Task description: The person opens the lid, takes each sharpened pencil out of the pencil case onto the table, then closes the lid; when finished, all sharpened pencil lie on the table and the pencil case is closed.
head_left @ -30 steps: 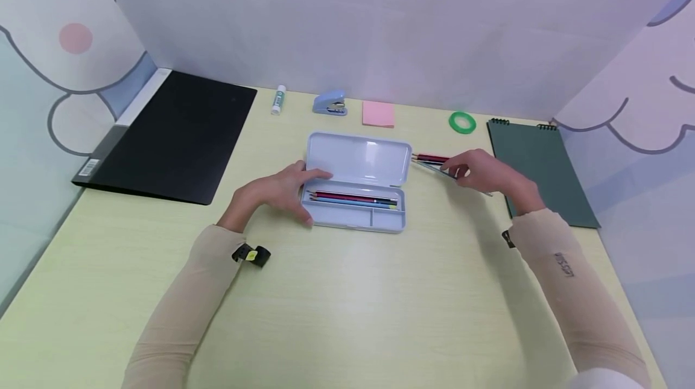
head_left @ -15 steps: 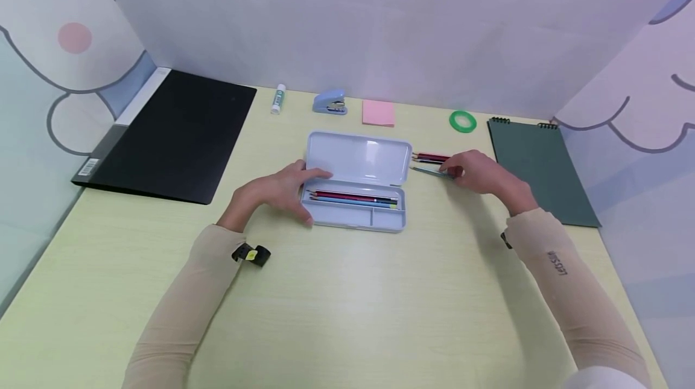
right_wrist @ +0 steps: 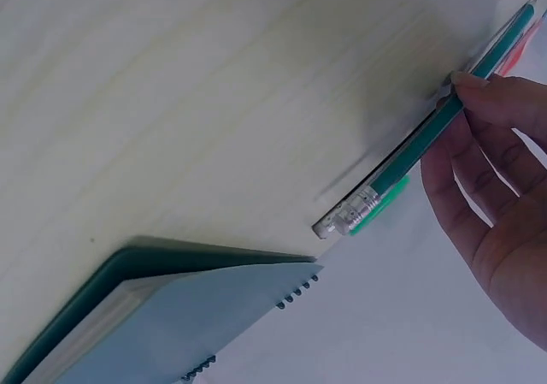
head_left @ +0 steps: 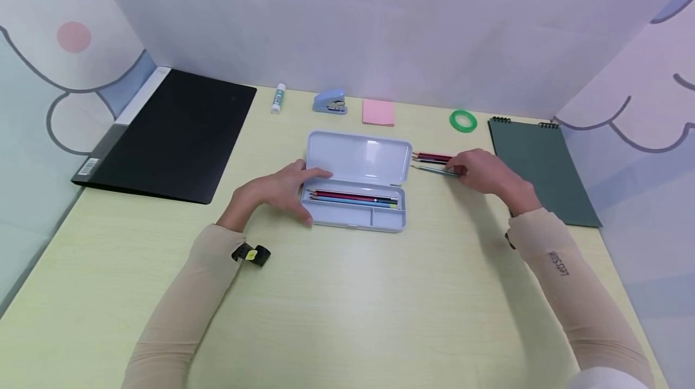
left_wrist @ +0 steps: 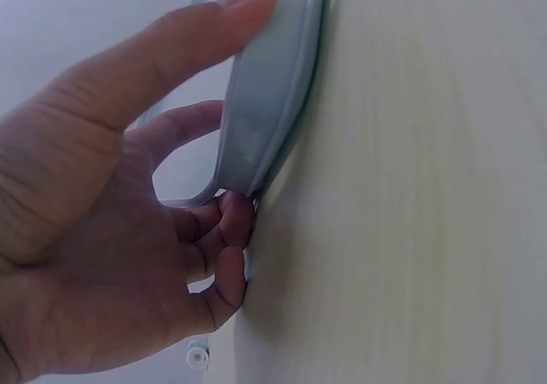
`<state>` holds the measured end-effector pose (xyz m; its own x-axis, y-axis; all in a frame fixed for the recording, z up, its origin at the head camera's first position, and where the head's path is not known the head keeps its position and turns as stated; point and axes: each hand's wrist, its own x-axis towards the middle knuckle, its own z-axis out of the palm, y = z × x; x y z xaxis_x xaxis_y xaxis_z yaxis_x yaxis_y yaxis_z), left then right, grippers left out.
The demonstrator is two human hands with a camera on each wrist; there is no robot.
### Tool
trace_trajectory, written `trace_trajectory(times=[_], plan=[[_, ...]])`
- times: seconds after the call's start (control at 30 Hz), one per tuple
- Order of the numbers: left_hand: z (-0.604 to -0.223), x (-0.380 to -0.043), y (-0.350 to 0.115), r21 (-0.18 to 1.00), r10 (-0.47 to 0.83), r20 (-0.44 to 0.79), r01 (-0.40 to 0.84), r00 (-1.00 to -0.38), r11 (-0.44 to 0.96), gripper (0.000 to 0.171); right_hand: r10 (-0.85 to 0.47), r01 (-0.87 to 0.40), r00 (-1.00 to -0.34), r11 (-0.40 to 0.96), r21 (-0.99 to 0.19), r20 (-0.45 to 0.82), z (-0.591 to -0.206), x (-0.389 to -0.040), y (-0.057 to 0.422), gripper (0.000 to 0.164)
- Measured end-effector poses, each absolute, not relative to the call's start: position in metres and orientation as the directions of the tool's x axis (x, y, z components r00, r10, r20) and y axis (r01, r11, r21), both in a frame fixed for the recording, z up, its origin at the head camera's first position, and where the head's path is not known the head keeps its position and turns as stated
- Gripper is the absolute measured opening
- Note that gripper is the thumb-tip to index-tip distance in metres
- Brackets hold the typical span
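A pale blue pencil case [head_left: 341,215] lies open with its lid [head_left: 353,157] tipped back; several pencils [head_left: 353,198] rest in its long rear compartment. My left hand [head_left: 279,190] holds the case's left end, thumb at the front wall [left_wrist: 265,93] and index finger reaching over the hinge side. To the right of the lid, my right hand [head_left: 483,173] pinches a teal pencil [right_wrist: 419,144] between thumb and fingers, its eraser end near the notepad side. Dark red and dark pencils [head_left: 431,158] lie just behind it, partly hidden by the hand.
Along the back stand a glue stick [head_left: 279,98], a blue stapler [head_left: 330,102], pink sticky notes [head_left: 378,113] and a green tape roll [head_left: 463,121]. A black folder [head_left: 179,135] lies at left, a dark green spiral notepad [head_left: 543,172] at right.
The teal pencil has swung from a slant to nearly in line with the pencils behind it. My right hand shifted slightly; the left hand and case stayed put.
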<state>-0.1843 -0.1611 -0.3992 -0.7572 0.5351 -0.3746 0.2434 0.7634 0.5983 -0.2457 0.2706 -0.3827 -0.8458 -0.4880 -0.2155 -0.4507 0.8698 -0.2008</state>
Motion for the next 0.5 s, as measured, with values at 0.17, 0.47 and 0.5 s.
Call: trace_trajectory(times=[0.17,0.47,0.5], plan=[[-0.398,-0.1836,-0.1613,0.605,0.535,-0.372,0.239,-0.759,0.76,0.101,-0.481,-0.451,-0.852,0.875,-0.179,-0.206,-0.3836,-0.2464,0.2717,0.027],[-0.399,-0.184,-0.161,0.611,0.535,-0.371,0.235,-0.759,0.756,0.101,-0.441,-0.411,-0.87,0.896,-0.169,-0.221,-0.3838,-0.2469,0.2774,0.026],[-0.3987,-0.184,-0.161,0.613,0.535,-0.371,0.233,-0.759,0.755,0.101,-0.436,-0.406,-0.872,0.898,-0.168,-0.221,-0.3834,-0.2468,0.2782,0.026]])
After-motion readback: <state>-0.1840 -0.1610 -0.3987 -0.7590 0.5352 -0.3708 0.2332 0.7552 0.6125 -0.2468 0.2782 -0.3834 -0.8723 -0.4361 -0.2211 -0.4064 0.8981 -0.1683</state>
